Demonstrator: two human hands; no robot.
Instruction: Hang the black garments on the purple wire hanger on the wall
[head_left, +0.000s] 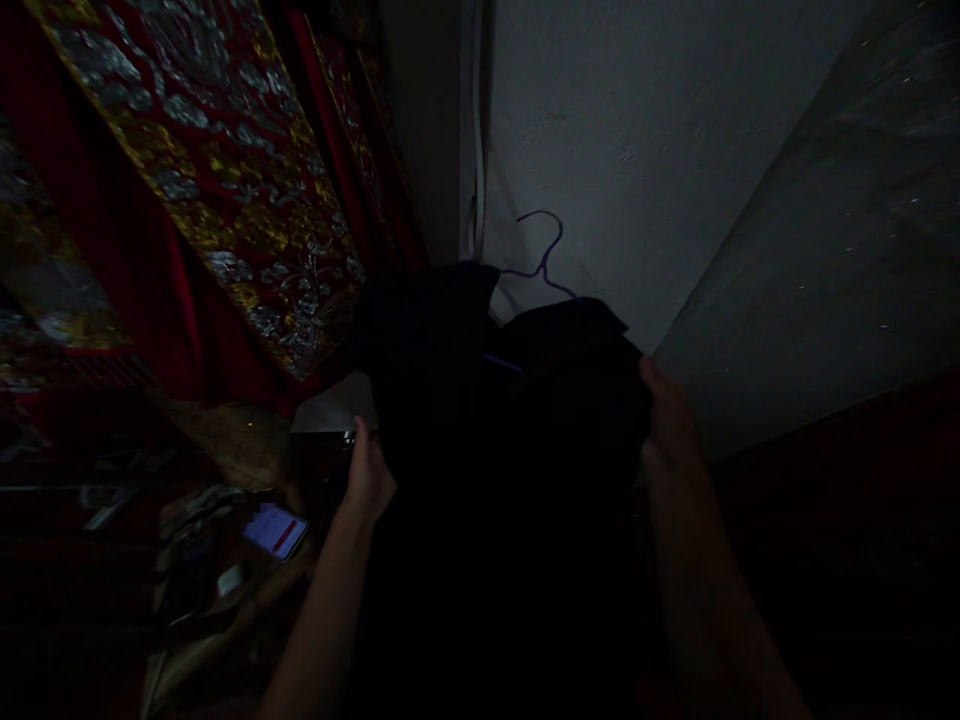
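Observation:
A black garment hangs in front of me on a thin purple wire hanger. The hook sticks up above the neck opening, against the wall. At the garment's left side is my left hand, thumb pointing up and fingers hidden behind the cloth. My right hand is closed on the right edge, below the shoulder, with the thumb along the cloth. Dim light hides the folds and lower part of the garment.
Red curtain cloth with gold and silver patterns hangs at left. A pale wall with a white cable stands behind the hanger. Lower left, a lit phone lies among dim items. Translucent sheeting covers the right side.

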